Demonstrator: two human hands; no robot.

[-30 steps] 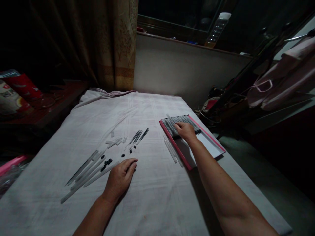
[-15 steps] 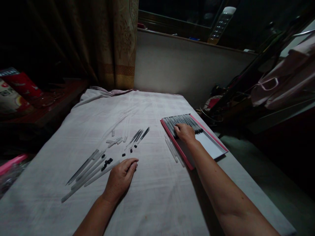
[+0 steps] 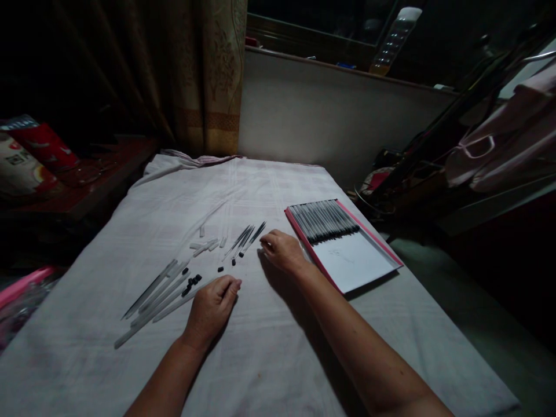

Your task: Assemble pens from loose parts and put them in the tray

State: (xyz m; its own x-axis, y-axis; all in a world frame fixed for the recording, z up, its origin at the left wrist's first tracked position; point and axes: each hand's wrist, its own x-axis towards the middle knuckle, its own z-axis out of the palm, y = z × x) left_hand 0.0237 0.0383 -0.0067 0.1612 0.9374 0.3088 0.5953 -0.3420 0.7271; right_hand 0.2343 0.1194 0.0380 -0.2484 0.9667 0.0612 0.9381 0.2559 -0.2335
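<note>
My left hand (image 3: 214,306) rests on the cloth with its fingers curled in; nothing shows between thumb and forefinger. Just right of some dark pen refills (image 3: 245,237) hovers my right hand (image 3: 281,249), its fingers loosely bent and slightly apart, with nothing visible in them. Small black plugs (image 3: 220,269) lie between the refills and my left hand. Left of that hand are long clear pen barrels (image 3: 150,310), more black plugs (image 3: 191,282) and short clear caps (image 3: 204,247). A shallow red-edged box (image 3: 319,266) holds a row of assembled pens (image 3: 324,220), black ends toward me.
A pale checked cloth (image 3: 278,359) covers the table. On the left stands a dark red side table (image 3: 99,179) with packages (image 3: 41,150). Behind are a curtain (image 3: 219,75) and a sill with a bottle (image 3: 393,43). Pinkish cloth (image 3: 499,139) hangs at right.
My right hand has left the pens in the box and moved left to beside the refills. My left hand has stayed nearly in place.
</note>
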